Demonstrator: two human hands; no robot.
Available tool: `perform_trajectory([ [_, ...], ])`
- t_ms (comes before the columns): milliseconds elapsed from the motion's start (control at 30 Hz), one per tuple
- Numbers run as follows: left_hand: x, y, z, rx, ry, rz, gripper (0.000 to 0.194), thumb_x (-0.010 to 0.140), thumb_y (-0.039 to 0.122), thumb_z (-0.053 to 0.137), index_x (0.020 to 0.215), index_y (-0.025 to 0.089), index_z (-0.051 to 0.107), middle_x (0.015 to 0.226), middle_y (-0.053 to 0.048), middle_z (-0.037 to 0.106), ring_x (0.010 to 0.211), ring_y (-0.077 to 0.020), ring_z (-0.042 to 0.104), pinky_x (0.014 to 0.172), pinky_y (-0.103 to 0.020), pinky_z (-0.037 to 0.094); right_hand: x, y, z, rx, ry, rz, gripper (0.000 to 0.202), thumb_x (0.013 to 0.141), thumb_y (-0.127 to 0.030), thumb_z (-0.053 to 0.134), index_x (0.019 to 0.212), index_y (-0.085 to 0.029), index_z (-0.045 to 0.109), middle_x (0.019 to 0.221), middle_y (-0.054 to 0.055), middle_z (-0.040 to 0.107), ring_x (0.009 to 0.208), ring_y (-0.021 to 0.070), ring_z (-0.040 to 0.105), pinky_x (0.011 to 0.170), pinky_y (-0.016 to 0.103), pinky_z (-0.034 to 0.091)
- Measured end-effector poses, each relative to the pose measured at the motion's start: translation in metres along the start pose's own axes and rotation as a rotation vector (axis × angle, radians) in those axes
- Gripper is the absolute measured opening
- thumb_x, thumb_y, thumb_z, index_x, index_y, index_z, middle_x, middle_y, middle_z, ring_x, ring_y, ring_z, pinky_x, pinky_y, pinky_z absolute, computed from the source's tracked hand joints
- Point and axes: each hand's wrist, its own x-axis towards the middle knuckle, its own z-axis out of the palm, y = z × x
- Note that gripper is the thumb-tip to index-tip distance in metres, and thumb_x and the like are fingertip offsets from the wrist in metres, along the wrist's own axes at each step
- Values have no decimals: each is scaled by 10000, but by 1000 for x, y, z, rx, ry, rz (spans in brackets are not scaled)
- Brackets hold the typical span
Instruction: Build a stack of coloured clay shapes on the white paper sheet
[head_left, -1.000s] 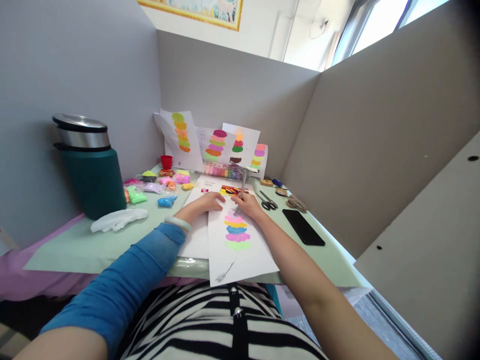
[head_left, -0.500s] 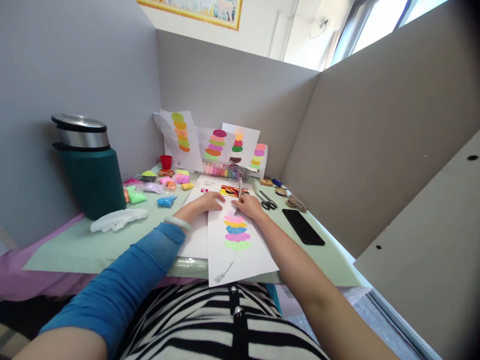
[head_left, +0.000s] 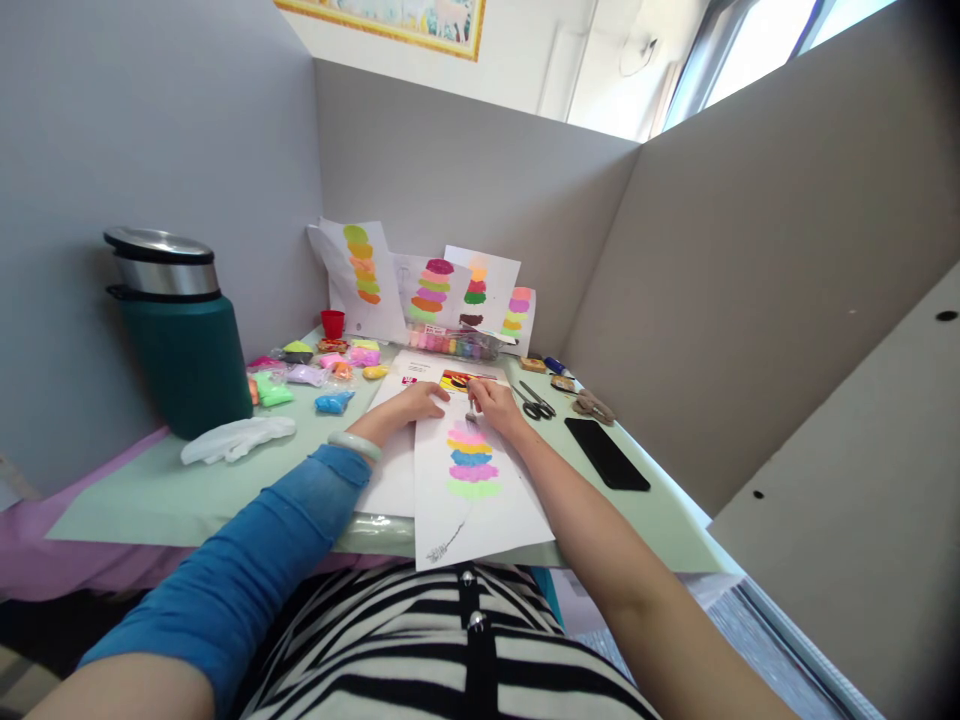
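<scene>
My right hand (head_left: 493, 402) grips a small metal fork (head_left: 471, 416), its tines pointing down at the top pink patch on a white sheet of paper (head_left: 487, 525). Stacked bands of pink, yellow, blue, purple and light green (head_left: 474, 460) run down the sheet, with a dark pencil scribble near its lower end. At the sheet's upper left, my left hand (head_left: 421, 402) lies with fingers stretched out, thumb and fingertips on the paper, holding nothing. Beneath the sheet is a white drawing pad (head_left: 386, 480) with a printed picture on its cover.
Small colourful clay packets (head_left: 334, 402) and a teal flask (head_left: 184, 350) stand left, near a white glove-like item (head_left: 238, 440). Right are black scissors (head_left: 534, 402) and a phone (head_left: 606, 455). Colour-banded sheets (head_left: 358, 280) lean at the back behind a tray of clay (head_left: 450, 342).
My right hand has tilted the fork, so its handle no longer sticks up above the fingers, and the tines have moved slightly. My left hand stays almost still.
</scene>
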Motion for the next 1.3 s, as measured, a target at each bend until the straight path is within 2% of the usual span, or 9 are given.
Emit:
perform_trajectory([
  [200, 0, 0, 0, -21, 9, -8, 462, 641, 259, 595, 1094, 181, 643, 993, -51, 659, 969, -246, 582, 788, -284, 473, -4, -4, 2, 48, -75, -79, 349, 907, -383, 359, 767, -181, 607, 596, -14, 570, 625, 123, 554, 640, 220, 378],
  [433, -1, 0, 0, -13, 37, -5, 448, 636, 258, 603, 1076, 188, 654, 983, -46, 651, 951, -235, 577, 771, -273, 466, -1, -4, 1, -67, 6, -3, 298, 890, -365, 398, 770, -186, 603, 704, 11, 620, 705, 142, 555, 635, 221, 370],
  [667, 1, -2, 1, -22, 7, -14, 438, 634, 248, 605, 1068, 205, 655, 995, -28, 653, 938, -216, 581, 767, -257, 460, -2, -5, 5, -60, -139, -136, 248, 890, -297, 425, 788, -184, 621, 604, -8, 592, 640, 133, 547, 630, 221, 364],
  [900, 1, -3, 1, -16, 2, -19, 440, 643, 257, 599, 1077, 203, 647, 960, -21, 656, 893, -208, 597, 724, -246, 464, 2, 1, 7, -133, -21, -35, 255, 883, -342, 438, 820, -178, 623, 739, 22, 630, 699, 142, 557, 633, 226, 351],
  [1100, 4, -7, 2, -7, 13, 22, 424, 643, 251, 599, 1059, 197, 658, 1007, -30, 657, 937, -214, 593, 770, -250, 464, -1, 1, 8, -122, -176, -125, 278, 879, -340, 450, 769, -173, 642, 711, 10, 628, 672, 126, 536, 604, 217, 324],
  [1300, 9, -13, 4, -9, 4, 33, 421, 643, 244, 593, 1056, 194, 657, 1033, -34, 663, 955, -223, 596, 789, -258, 472, -3, -3, 8, -80, -215, -172, 278, 878, -334, 453, 790, -164, 654, 674, -8, 601, 644, 110, 514, 598, 207, 320],
])
